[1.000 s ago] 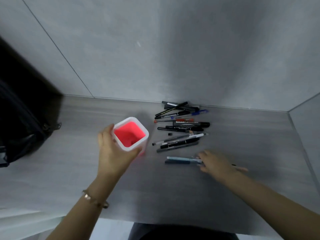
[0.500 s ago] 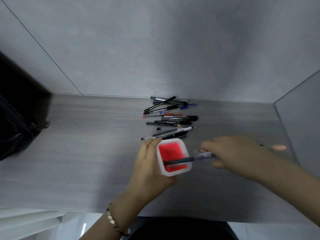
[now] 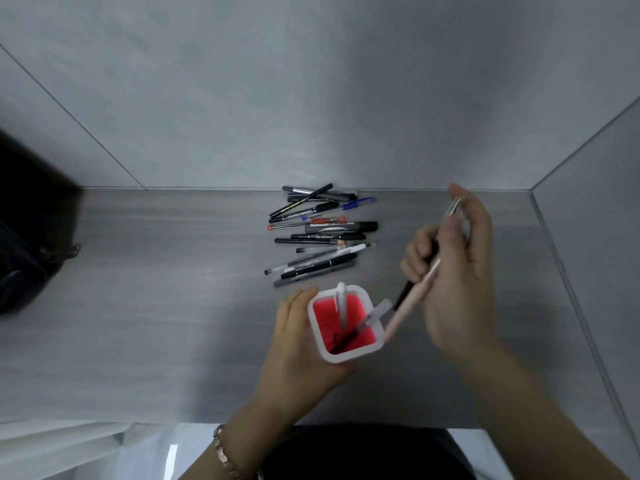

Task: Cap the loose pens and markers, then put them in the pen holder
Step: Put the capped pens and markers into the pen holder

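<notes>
The left hand (image 3: 298,355) wraps the white, red-lined pen holder (image 3: 346,356), with two pens (image 3: 342,306) leaning inside. Just right of the holder, the right hand (image 3: 457,282) pinches a pink pen (image 3: 414,299) and seemingly a black pen (image 3: 403,295). Loose pens (image 3: 322,233) lie beyond the holder.

Left hand (image 3: 301,355) gripping red pen holder (image 3: 346,355), right hand (image 3: 453,271) holding pens (image 3: 412,299), loose pens (image 3: 322,233) on desk (image 3: 156,306)

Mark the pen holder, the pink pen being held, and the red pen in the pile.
pen holder (image 3: 349,355): head view, near white rim.
pink pen (image 3: 412,299): head view, middle of the barrel.
red pen (image 3: 327,220): head view, red section of the barrel.
</notes>
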